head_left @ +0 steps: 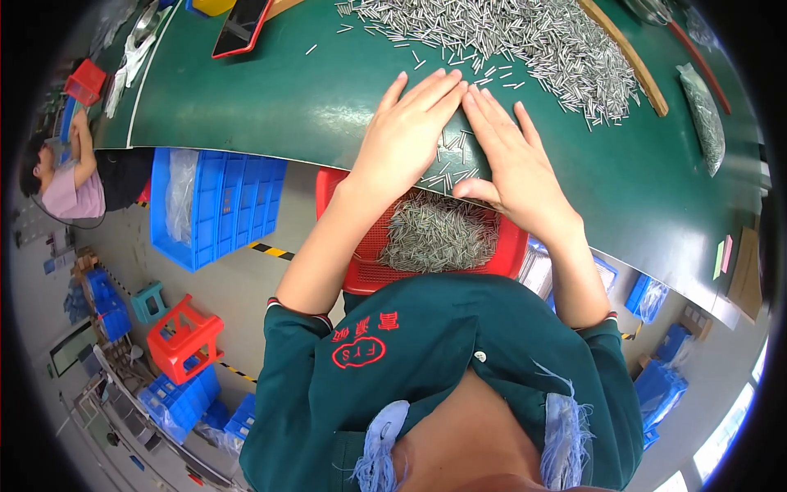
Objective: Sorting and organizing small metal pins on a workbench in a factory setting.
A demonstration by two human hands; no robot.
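Observation:
Both hands lie flat on the green tabletop, fingertips nearly meeting. My left hand is open, its fingers stretched out. Beside it my right hand is open too, thumb spread toward the table's near edge. Between the palms lie several small metal pins, some right at the edge. Just beyond the fingertips spreads a large heap of the same silvery pins. Below the edge, in front of my body, a red plastic basket holds a pile of pins.
A wooden strip borders the heap on the right, near a bag of pins. A red-edged phone lies at the far left. Blue crates and a red stool stand left. Another person works at far left.

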